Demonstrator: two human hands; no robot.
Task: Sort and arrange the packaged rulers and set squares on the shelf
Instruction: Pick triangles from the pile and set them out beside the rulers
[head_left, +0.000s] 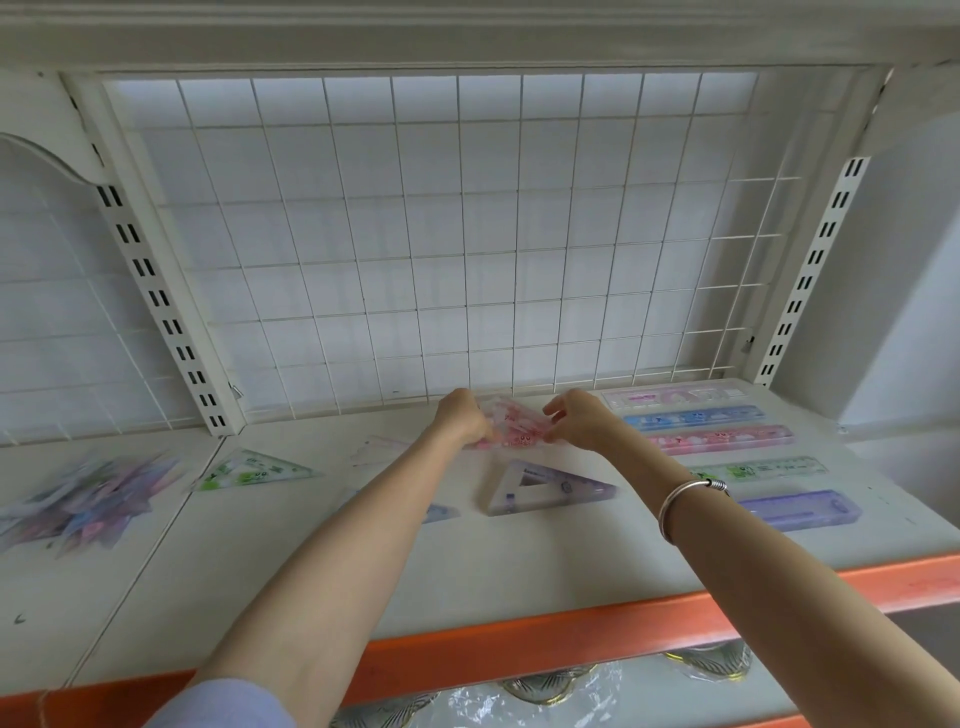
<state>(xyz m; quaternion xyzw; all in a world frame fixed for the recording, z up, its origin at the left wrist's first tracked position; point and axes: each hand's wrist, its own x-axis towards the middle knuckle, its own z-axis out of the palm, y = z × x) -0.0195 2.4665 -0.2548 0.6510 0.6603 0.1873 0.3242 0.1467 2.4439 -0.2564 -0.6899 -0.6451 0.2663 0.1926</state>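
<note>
I've got my left hand (462, 418) and right hand (582, 421) pinching the pink transparent packaged set square (511, 428) at its 2 ends, its long axis spanning left-right between their curled fingers (553, 410), at the back of the white shelf (519, 561).

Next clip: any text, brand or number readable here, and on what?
Nothing is legible.
Print on the purple set square: dark, blurred.
Marks on the pink set square, held by the left hand and right hand: red, blurred.
Print on the green set square and green ruler: too small.
</note>
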